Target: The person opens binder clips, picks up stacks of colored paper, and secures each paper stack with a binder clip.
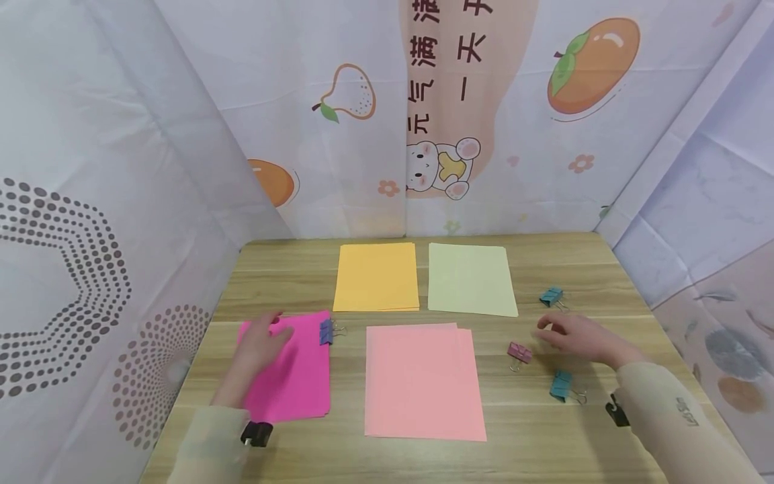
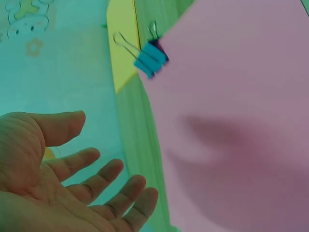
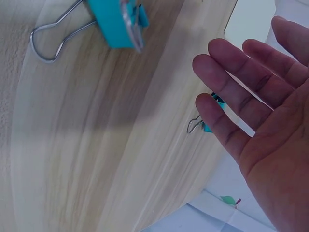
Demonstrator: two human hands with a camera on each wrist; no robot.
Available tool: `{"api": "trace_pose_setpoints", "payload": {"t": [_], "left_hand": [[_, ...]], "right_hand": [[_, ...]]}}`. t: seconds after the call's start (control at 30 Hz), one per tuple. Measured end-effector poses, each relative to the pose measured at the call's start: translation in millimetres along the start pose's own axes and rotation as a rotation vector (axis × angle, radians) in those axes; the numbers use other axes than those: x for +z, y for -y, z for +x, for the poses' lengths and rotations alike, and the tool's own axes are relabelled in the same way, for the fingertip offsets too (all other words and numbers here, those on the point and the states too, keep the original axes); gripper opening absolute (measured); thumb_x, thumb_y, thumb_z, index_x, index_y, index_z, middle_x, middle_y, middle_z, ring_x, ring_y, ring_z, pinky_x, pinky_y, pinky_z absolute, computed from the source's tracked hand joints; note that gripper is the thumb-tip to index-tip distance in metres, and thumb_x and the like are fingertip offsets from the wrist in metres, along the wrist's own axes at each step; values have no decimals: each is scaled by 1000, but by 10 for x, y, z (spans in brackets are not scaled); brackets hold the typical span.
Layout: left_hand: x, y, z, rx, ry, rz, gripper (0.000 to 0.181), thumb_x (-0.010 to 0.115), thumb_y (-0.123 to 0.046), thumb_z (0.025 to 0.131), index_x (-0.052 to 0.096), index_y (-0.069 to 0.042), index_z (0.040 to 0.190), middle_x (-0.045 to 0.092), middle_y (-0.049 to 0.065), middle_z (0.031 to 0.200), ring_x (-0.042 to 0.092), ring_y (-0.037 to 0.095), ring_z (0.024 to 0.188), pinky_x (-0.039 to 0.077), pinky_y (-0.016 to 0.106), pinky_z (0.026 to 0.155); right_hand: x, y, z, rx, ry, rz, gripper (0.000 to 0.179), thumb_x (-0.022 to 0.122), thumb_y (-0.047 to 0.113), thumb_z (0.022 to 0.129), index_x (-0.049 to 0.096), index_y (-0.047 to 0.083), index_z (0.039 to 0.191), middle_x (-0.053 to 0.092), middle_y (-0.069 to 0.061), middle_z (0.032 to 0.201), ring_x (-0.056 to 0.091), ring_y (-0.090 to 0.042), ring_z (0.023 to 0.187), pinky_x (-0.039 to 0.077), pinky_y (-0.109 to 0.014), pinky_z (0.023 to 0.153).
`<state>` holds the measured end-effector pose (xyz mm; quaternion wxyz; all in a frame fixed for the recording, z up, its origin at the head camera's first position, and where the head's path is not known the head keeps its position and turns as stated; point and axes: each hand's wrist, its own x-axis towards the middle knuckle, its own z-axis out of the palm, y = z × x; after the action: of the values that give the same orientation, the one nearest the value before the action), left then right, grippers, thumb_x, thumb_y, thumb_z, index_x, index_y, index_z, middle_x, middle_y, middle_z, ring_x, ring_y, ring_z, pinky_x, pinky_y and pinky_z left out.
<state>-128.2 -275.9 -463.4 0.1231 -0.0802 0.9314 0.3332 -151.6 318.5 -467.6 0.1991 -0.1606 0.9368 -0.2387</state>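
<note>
On the left, a stack of magenta paper (image 1: 296, 386) lies on the wooden table, with a blue binder clip (image 1: 326, 332) gripping its upper right corner. My left hand (image 1: 261, 344) hovers over the stack's left part, holding nothing; the left wrist view shows its fingers spread and slightly bent. To the right, my right hand (image 1: 577, 337) is above the table with loosely bent fingers and an empty palm. Nearest to it is a dark pink binder clip (image 1: 520, 352). One teal binder clip (image 1: 551, 296) lies beyond this hand and another teal binder clip (image 1: 560, 386) lies on its near side.
A light pink paper stack (image 1: 423, 383) sits at the table's middle, its sheets slightly offset. Behind it are an orange-yellow paper stack (image 1: 376, 277) and a pale green one (image 1: 471, 279). Printed cloth (image 1: 357, 168) hangs along the table's back and sides.
</note>
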Motion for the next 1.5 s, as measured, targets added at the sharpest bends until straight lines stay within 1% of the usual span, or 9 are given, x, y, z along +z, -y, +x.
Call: {"api": "trace_pose_setpoints", "payload": {"t": [0.2, 0.33, 0.47, 0.57, 0.8, 0.93, 1.17, 1.4, 1.5], "left_hand": [[118, -230, -38, 56, 26, -16, 59, 55, -26, 105, 36, 0, 155, 41, 28, 153, 44, 52, 136, 45, 63, 103], [203, -317, -30, 84, 43, -44, 57, 55, -24, 105, 38, -4, 155, 43, 24, 153, 45, 50, 136, 47, 61, 101], [299, -365, -6, 106, 59, -75, 57, 58, -26, 104, 41, -6, 155, 45, 20, 154, 45, 48, 137, 47, 60, 102], [375, -383, -3, 138, 64, -96, 56, 60, -24, 103, 44, -5, 153, 47, 20, 151, 48, 47, 135, 47, 60, 102], [548, -421, -39, 280, 84, -100, 54, 64, -19, 101, 48, 0, 149, 52, 24, 146, 52, 46, 131, 45, 58, 106], [643, -461, -59, 329, 108, -85, 52, 62, -18, 102, 49, 0, 148, 53, 21, 146, 54, 44, 129, 46, 57, 106], [759, -544, -112, 325, 145, -65, 51, 63, -17, 101, 50, -4, 149, 52, 17, 150, 54, 43, 132, 45, 57, 108], [897, -581, -150, 326, 183, -29, 50, 65, -20, 100, 53, -7, 147, 54, 15, 149, 46, 39, 141, 36, 57, 115], [956, -585, -169, 315, 209, 2, 51, 66, -23, 100, 53, -9, 148, 55, 13, 148, 48, 37, 140, 39, 55, 114]], "right_hand": [[10, 88, 31, -40, -26, -10, 31, 61, 26, 103, 66, 1, 120, 70, -2, 102, 63, -16, 90, 55, -42, 81], [27, 131, 51, -64, -36, -20, 32, 61, 25, 103, 66, -1, 120, 71, -7, 110, 67, -22, 98, 55, -48, 87], [44, 162, 74, -84, -41, -30, 30, 61, 23, 102, 66, -2, 120, 72, -8, 110, 68, -25, 100, 55, -50, 88], [61, 173, 89, -99, -47, -46, 30, 62, 22, 102, 66, -2, 120, 72, -8, 110, 68, -26, 100, 55, -52, 89], [90, 251, 99, -132, -66, -56, 31, 64, 20, 101, 65, -2, 123, 71, -6, 108, 67, -26, 101, 54, -52, 90], [111, 288, 109, -141, -62, -48, 35, 64, 24, 101, 64, -2, 125, 71, -11, 114, 66, -30, 107, 53, -54, 92], [153, 343, 120, -143, -55, -48, 40, 66, 29, 100, 63, 0, 128, 69, -15, 123, 63, -38, 116, 50, -58, 97], [195, 368, 110, -127, -44, -51, 43, 67, 29, 100, 62, 2, 132, 67, -16, 127, 61, -39, 121, 48, -59, 101], [197, 369, 110, -125, -37, -53, 42, 67, 28, 100, 61, 1, 132, 67, -16, 127, 60, -40, 122, 47, -60, 101]]}}
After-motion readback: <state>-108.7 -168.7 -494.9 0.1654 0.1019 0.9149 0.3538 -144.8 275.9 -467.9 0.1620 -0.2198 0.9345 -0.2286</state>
